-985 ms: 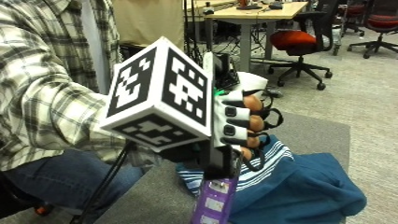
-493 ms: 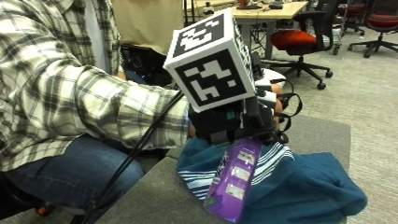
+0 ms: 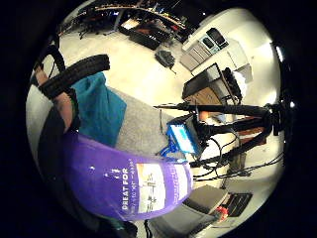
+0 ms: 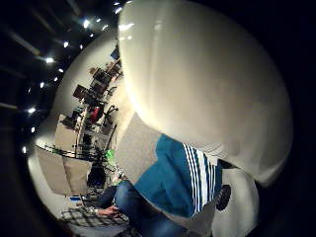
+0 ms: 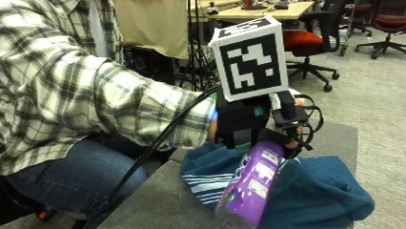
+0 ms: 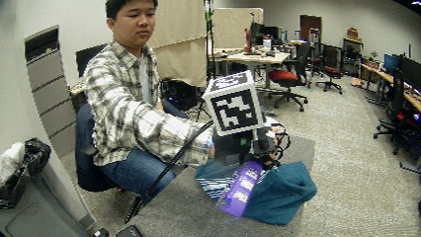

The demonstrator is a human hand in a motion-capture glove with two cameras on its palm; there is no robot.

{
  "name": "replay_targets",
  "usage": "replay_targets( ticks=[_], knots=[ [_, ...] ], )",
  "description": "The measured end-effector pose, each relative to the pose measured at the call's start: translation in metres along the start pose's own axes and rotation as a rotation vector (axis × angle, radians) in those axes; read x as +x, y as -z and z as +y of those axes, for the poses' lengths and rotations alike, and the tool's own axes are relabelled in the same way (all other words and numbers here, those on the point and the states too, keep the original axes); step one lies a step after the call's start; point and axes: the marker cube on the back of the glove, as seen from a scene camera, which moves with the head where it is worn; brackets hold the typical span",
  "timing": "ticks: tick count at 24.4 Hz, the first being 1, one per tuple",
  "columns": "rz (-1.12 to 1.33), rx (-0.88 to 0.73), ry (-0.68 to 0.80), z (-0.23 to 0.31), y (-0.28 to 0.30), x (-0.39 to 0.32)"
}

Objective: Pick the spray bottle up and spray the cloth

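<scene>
Spray bottle lifted over the cloth

The gloved right hand (image 5: pixel 257 121) has its grip curled around the top of the purple spray bottle (image 5: pixel 250 183), which hangs tilted just above the teal striped cloth (image 5: pixel 317 191) bunched on the grey surface (image 5: pixel 158 200).

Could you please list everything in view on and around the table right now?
Bottle: one, purple with a white label, held tilted above the cloth.
Cloth: one, teal with white stripes, bunched on the table.
Table: one, grey top, under the cloth.
Chair: one, red seat, on the floor behind.
Desk: one, light wood, further back.
Right hand: one, black glove, grips the bottle at its upper end.
</scene>
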Motion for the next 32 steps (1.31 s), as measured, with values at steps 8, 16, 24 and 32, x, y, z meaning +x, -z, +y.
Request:
replay_targets(
  ticks=[8,16,24,32],
  knots=[
    [0.162,-0.095,0.075,0.001,-0.020,-0.010],
    [0.309,-0.160,0.154,0.006,-0.033,-0.014],
    [0.374,-0.190,0.198,0.013,-0.042,-0.020],
    [0.375,-0.206,0.251,0.042,-0.044,-0.016]
  ],
)
